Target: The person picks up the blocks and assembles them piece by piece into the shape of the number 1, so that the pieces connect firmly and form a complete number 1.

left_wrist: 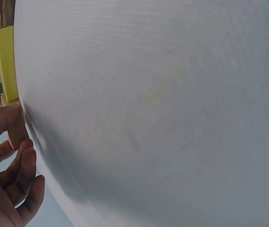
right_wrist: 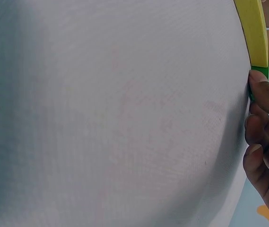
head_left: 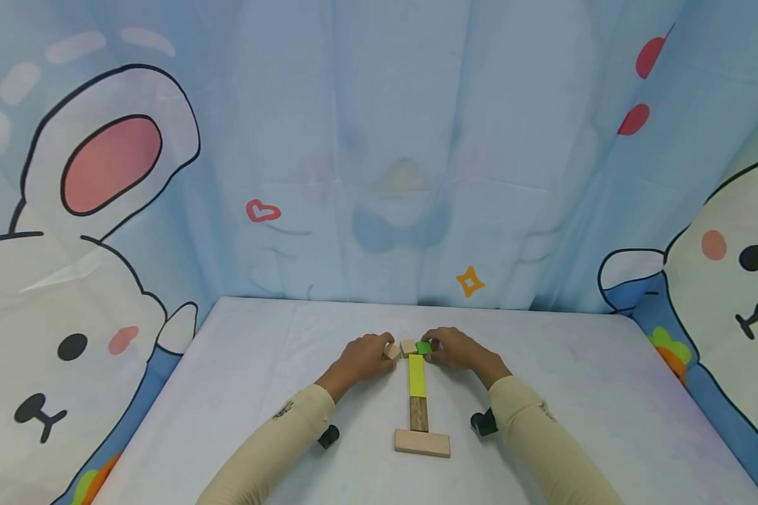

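My left hand (head_left: 365, 356) pinches a small plain wooden block (head_left: 391, 351) between thumb and fingers, as the left wrist view also shows (left_wrist: 18, 132). On the other side, my right hand (head_left: 456, 348) pinches a green block (head_left: 423, 348) at its right side. Between them sits another plain wooden block (head_left: 408, 348), right beside the green one. Below these, a yellow block (head_left: 417, 376) runs toward me, followed in line by a dark brown wood-grained block (head_left: 419, 414). A long pale wooden block (head_left: 422, 443) lies crosswise at the near end.
The blocks lie on a white-covered table (head_left: 278, 337). Behind its far edge hangs a light blue curtain (head_left: 379, 140) with cartoon animals. Black wrist devices (head_left: 483, 423) stick out below both sleeves, on either side of the block row.
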A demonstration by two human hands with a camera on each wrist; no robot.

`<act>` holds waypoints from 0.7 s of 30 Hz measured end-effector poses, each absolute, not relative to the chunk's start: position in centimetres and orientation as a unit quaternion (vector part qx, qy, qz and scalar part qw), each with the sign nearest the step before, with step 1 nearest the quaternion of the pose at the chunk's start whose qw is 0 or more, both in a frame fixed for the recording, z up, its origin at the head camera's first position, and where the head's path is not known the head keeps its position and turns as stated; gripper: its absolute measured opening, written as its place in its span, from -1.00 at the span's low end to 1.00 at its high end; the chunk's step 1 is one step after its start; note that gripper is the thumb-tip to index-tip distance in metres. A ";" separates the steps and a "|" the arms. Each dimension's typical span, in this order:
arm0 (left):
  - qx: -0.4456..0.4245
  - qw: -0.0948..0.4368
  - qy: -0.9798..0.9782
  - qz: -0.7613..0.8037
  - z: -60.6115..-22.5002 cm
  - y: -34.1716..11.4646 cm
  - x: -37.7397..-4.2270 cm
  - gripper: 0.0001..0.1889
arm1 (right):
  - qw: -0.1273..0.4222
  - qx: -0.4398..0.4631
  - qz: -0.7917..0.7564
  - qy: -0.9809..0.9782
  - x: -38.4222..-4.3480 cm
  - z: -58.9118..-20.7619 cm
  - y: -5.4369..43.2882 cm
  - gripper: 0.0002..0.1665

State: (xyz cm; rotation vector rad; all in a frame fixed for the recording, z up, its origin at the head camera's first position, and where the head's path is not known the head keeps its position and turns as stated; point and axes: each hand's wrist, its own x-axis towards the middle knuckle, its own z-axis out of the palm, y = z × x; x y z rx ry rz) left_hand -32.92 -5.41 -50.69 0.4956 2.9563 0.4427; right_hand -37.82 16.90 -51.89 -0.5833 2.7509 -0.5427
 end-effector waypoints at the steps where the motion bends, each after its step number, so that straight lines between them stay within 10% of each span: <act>1: 0.163 0.057 0.974 0.144 -50.7 -5.4 -32.9 -0.55 | 0.140 -0.201 -0.188 0.951 -37.8 -51.9 16.9 -0.57; 21: 0.170 0.056 0.974 0.136 -50.8 -5.1 -32.9 -0.55 | 0.145 -0.196 -0.187 0.952 -37.5 -51.4 16.8 -0.57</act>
